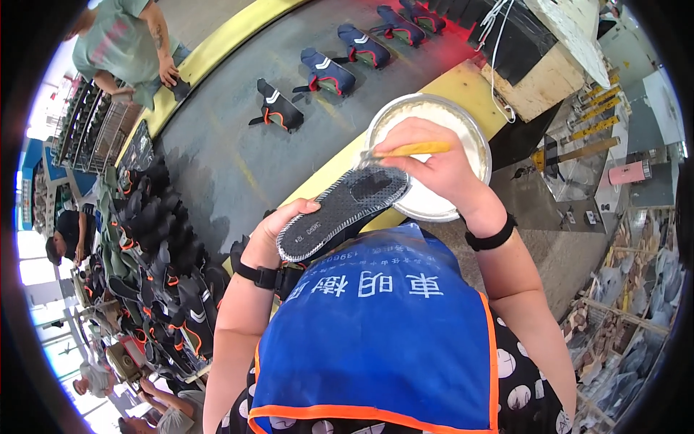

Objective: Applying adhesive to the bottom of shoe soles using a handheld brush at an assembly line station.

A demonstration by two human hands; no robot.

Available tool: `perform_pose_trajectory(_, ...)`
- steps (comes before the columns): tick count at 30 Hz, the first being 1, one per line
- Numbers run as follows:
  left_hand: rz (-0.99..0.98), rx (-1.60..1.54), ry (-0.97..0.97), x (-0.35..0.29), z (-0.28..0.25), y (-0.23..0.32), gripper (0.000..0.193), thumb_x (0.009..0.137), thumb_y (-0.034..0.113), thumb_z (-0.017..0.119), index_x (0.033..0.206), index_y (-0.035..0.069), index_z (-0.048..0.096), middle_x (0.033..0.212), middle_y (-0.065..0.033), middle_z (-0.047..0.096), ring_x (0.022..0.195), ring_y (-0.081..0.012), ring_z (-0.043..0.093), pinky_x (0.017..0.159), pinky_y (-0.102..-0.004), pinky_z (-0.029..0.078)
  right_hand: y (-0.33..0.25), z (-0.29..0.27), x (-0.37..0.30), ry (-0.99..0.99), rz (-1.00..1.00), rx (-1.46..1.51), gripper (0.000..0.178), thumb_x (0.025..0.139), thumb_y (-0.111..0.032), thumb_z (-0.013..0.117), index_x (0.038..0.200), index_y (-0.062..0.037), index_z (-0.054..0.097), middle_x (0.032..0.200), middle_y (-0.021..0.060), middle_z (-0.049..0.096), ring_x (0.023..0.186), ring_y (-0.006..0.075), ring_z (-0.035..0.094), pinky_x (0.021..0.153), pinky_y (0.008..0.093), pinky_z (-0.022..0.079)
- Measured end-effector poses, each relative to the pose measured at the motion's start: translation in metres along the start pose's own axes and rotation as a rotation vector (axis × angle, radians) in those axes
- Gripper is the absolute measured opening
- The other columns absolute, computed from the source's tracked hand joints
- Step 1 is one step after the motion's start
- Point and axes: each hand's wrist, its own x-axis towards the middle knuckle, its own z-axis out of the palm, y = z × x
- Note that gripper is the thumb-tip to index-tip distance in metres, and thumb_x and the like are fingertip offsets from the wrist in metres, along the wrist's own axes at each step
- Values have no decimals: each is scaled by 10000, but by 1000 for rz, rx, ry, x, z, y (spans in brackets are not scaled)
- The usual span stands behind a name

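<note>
My left hand (280, 226) is closed on the near end of a black shoe upper (334, 211). Its stitched underside faces up, with pale stitching round the edge. A dark, wet-looking patch covers part of the far end. In my right hand (442, 165) is a brush (413, 149) with a yellow handle, gripped between thumb and fingers. The bristles touch or hover just over the upper's far edge; I cannot tell which. Beneath my right hand stands a round metal bowl (486, 145) holding white liquid, partly hidden by the hand.
A grey conveyor belt (217, 155) with yellow edges carries several shoe uppers (325, 72). Dark uppers are heaped (155, 231) at the left. Across the belt, a person (119, 54) touches a dark piece. Hanging white cables (495, 58) and a machine stand at the upper right.
</note>
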Motion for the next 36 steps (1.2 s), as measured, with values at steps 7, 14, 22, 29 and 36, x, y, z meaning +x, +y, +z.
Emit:
perform_pose_trajectory(7,128,126,-271,-1,-7,-2,784,846,255,634,1496,-33,304,1359,-166,554,1157,-189,615,976,-306,499,41,1,-11,7,328,-274,163,794,-140,779,919,-51,723,867,105,716,745,243,680,670,340,523)
perform_pose_trajectory(14,438,-1,-106,17,-85,-14,755,836,214,670,1470,-13,327,1312,-179,565,1084,-320,662,952,-402,543,54,-40,-55,337,656,-71,189,911,-63,700,1062,48,678,928,61,691,829,95,628,737,231,502)
perform_pose_trajectory(22,514,-282,682,47,-211,23,660,848,189,687,1420,200,357,1147,-86,614,1013,-269,663,742,-499,566,52,-83,-73,703,848,-49,232,966,-195,657,1091,0,656,973,18,640,769,60,562,679,211,468)
perform_pose_trajectory(29,680,34,1063,69,-284,84,976,658,128,829,1481,121,304,1222,-159,567,1061,-276,611,843,-417,548,53,-118,-75,817,829,-129,252,970,-252,665,1111,-43,656,927,-23,620,744,34,523,645,194,439)
perform_pose_trajectory(36,542,567,1468,40,-379,84,962,612,291,815,1440,136,351,1319,-221,544,1222,-356,557,1016,-413,476,56,-83,-32,789,869,-258,336,951,-296,688,1131,-15,645,873,-29,590,691,60,488,633,215,423)
